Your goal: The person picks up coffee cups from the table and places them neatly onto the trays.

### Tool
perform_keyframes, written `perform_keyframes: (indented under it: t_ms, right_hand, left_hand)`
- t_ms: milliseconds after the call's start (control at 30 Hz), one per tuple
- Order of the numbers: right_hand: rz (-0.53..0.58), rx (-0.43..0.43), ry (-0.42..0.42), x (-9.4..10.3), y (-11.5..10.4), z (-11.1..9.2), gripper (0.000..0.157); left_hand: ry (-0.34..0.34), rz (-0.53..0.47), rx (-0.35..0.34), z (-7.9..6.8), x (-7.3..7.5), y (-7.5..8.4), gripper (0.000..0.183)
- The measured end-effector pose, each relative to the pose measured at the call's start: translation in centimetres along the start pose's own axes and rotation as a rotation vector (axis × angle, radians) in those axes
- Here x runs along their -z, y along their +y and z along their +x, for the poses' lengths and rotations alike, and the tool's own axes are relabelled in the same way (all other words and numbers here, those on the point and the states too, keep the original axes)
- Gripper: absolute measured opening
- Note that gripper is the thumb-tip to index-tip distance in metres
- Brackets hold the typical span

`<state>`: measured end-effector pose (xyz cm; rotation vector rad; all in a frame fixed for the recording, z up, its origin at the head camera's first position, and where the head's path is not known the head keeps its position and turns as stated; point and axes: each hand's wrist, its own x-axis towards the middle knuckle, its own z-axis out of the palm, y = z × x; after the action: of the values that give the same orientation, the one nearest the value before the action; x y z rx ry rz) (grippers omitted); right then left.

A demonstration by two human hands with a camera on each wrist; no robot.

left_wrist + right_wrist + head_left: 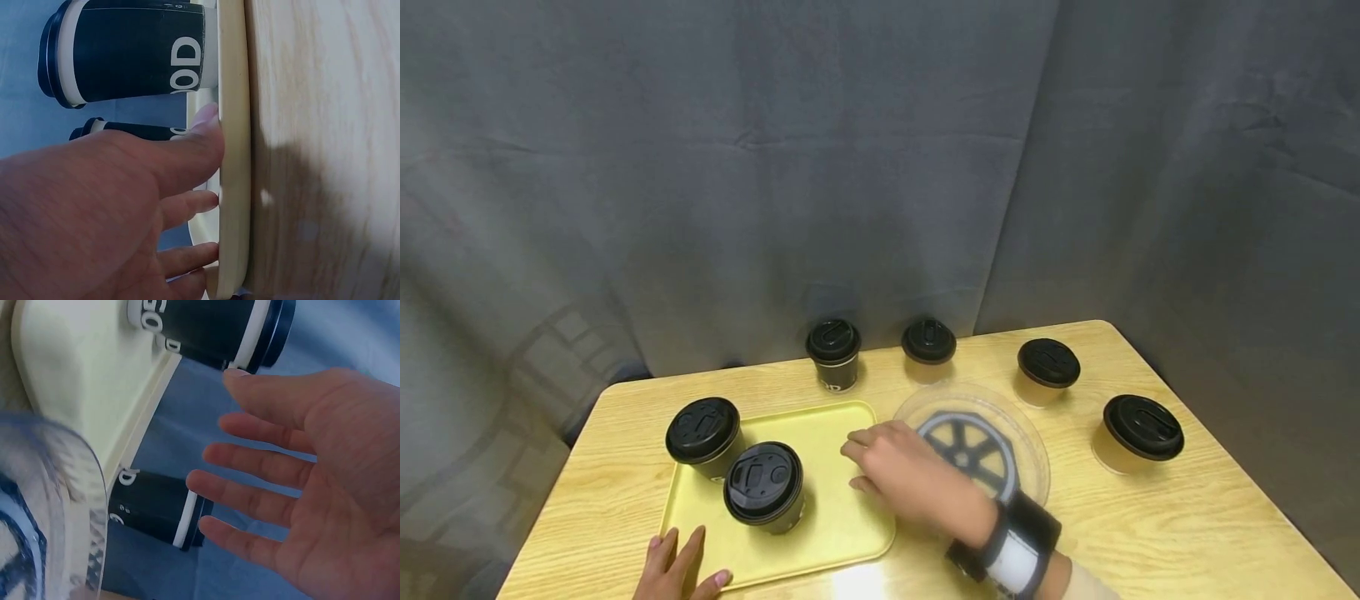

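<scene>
Two dark paper cups with black lids stand on the left part of a yellow tray (842,500): a front cup (763,483) and a back cup (702,432). At the tray's front left corner rests my left hand (673,571). Its thumb (206,128) and fingers touch the rim, fairly straight. My right hand (898,467) hovers over the tray's right side, fingers spread and apart, holding nothing. Beneath its wrist lies a round clear plastic dish (1033,442) with a grey and black wheel-like shape in it.
Behind the tray stands another dark lidded cup (835,354). Pale cups with black lids stand at the back (928,340), the back right (1048,362) and the right (1144,427). A grey curtain (775,167) hangs behind the wooden table (1150,533).
</scene>
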<state>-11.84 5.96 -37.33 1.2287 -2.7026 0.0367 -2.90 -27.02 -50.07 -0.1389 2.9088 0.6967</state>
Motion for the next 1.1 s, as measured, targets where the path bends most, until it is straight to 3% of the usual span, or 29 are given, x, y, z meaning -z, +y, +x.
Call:
perform_keyframes:
  t_ms: [133,400,667,933,1100]
  right_hand:
    - [-0.007,-0.039,-0.003,0.6,0.9,0.5,0.039]
    - [-0.029,-0.056,0.019,1.2,2.4,1.6,0.052]
    - [0.04,-0.069,0.033,1.8,3.1,2.5,0.069]
    - [0.083,-0.08,0.049,1.9,3.9,3.3,0.074]
    - [0.085,-0.075,0.07,1.7,4.5,3.7,0.077]
  left_hand:
    - [-0.048,-0.011,0.02,0.2,0.3,0.1,0.081]
    - [-0.004,0.004,-0.025,0.0,0.4,0.2,0.077]
    - [-0.02,0.011,-0.008,0.1,0.3,0.3,0.078]
    - [0.047,0.021,-0.032,-0.1,-0.2,-0.1,0.076]
    - [0.042,0.019,-0.034,0.1,-0.4,-0.3,0.077]
